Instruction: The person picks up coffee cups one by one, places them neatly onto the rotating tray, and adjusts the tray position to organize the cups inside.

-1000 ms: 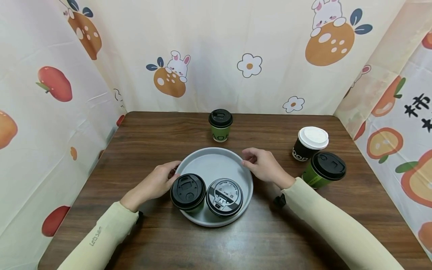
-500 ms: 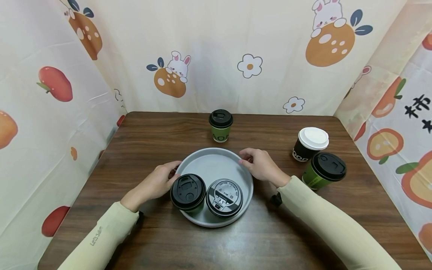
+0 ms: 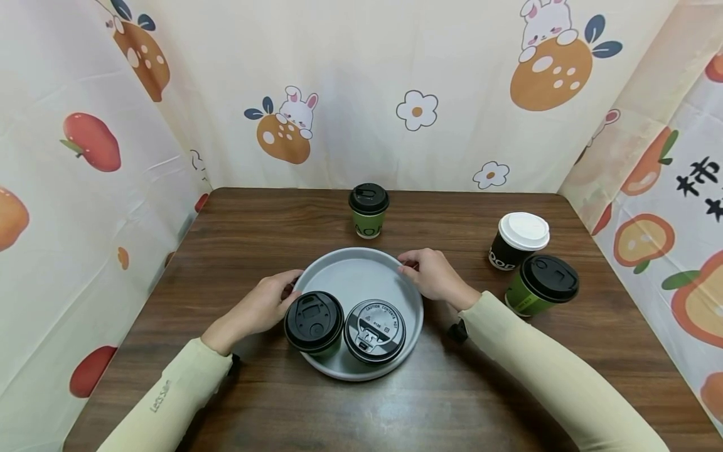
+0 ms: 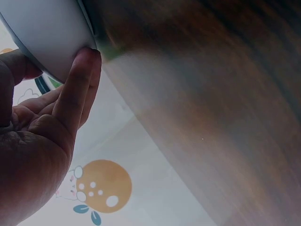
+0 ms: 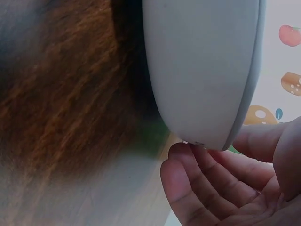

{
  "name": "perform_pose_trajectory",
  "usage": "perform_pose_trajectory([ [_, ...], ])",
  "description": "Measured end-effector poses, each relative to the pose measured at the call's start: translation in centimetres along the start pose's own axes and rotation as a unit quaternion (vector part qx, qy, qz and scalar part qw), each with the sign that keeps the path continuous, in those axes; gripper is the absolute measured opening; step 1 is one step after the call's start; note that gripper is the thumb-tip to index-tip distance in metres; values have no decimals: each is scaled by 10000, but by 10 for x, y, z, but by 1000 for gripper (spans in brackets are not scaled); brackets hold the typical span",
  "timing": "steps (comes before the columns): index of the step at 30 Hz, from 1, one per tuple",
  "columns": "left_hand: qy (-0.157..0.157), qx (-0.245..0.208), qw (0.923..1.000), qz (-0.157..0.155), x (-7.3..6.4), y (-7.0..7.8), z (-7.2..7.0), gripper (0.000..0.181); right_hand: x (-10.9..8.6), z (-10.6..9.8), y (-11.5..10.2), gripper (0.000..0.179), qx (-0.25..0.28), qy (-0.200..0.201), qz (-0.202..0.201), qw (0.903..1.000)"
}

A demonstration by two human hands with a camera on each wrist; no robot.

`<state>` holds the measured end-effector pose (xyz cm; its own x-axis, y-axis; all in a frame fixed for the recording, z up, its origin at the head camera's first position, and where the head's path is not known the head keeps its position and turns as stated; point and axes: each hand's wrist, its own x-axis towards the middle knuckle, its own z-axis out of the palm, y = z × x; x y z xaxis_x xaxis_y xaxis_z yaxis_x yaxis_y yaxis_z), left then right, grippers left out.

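Note:
A round grey tray with a raised rim is on the table. My left hand grips its left side, thumb at the rim and fingers against the outer wall in the left wrist view. On the upper right side my right hand pinches the rim. Its thumb lies at the edge, and its curled fingertips meet the outer wall. Two lidded paper coffee cups stand on the tray's near half: a black-lidded cup by my left hand, and a cup with a printed lid beside it.
Behind the tray stands a small green cup with a black lid. To the right are a black cup with a white lid and a green cup with a black lid, beyond my right forearm. Printed curtains border the wooden table.
My right hand has shifted slightly left along the rim, its fingers drawing in closer. The left hand, tray and cups stay where they were.

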<state>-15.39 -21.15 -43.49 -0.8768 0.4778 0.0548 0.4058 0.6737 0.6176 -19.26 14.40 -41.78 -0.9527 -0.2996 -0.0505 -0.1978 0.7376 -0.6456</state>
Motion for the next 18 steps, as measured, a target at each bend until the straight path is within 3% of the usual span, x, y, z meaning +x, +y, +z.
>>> perform_pose_trajectory([
  [18, 21, 5, 10000, 30, 0, -1, 0, 41, 9, 0, -4, 27, -89, -202, 104, 9997],
])
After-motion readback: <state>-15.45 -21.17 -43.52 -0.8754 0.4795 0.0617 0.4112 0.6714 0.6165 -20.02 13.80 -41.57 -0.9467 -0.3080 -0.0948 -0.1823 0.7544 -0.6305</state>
